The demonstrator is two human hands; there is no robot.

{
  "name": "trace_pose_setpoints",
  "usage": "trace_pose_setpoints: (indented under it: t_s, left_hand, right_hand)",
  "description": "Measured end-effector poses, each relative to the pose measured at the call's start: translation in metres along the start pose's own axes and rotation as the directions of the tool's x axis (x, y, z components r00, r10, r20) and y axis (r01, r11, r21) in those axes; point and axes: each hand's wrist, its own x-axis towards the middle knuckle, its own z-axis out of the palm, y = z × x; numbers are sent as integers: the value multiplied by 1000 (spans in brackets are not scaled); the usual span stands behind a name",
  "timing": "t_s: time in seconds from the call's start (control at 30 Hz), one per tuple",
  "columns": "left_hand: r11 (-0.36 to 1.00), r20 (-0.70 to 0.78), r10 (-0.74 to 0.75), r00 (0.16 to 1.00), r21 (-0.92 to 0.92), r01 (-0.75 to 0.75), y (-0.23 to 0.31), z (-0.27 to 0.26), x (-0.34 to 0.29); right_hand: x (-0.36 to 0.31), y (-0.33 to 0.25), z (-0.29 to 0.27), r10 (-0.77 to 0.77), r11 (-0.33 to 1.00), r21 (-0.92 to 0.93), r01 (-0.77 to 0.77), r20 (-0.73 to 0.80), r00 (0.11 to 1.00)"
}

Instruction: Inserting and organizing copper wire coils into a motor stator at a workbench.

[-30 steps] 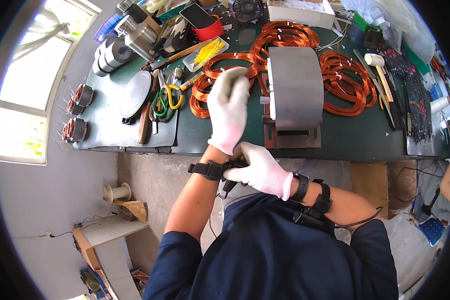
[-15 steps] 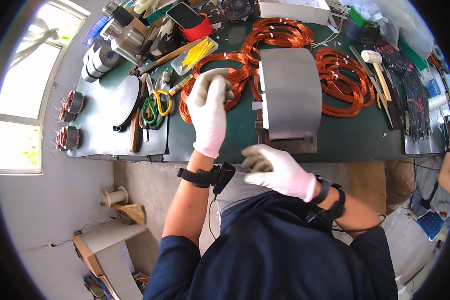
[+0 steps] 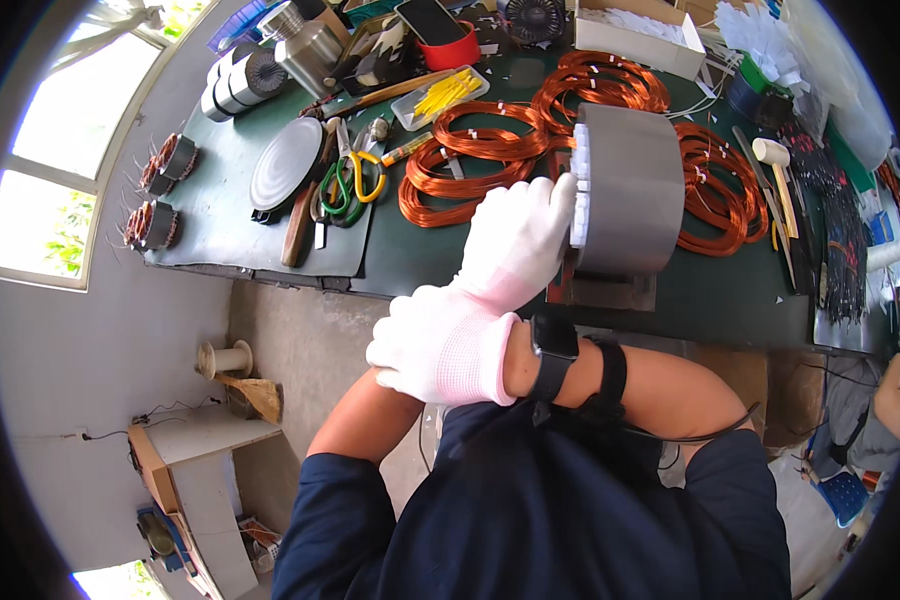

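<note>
Right of centre in the frame, a grey metal drum [image 3: 630,190] with a white-toothed rim [image 3: 581,175] is sitting on the green table [image 3: 415,255]. The person's gloved left hand [image 3: 520,235] is hovering against that rim; I can't tell whether its fingers are gripping anything. Just below mid-frame, the gloved right hand [image 3: 440,345] is clasping the left forearm [image 3: 365,412]. Copper coils [image 3: 490,150] are lying on both sides of the drum, and a pale-headed mallet [image 3: 770,152] is resting upper right.
</note>
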Motion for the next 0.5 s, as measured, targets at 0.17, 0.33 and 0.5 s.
trace_pose_setpoints:
  t_s: [0.17,0.33,0.5]
  left_hand:
    - [994,168,-86,982,-55,97,2,-2,-17]
    - [995,153,-49,987,-83,62,-1,-9,-12]
    - [929,-93,-125,988,-360,83,-6,-7,-11]
  right_hand:
    - [-8,14,0,14,996,-82,-21,-81,997]
    - [-12,5,-6,82,994,82,-68,-185,979]
    - [-46,-2,-32,115,968,252,7,-465,878]
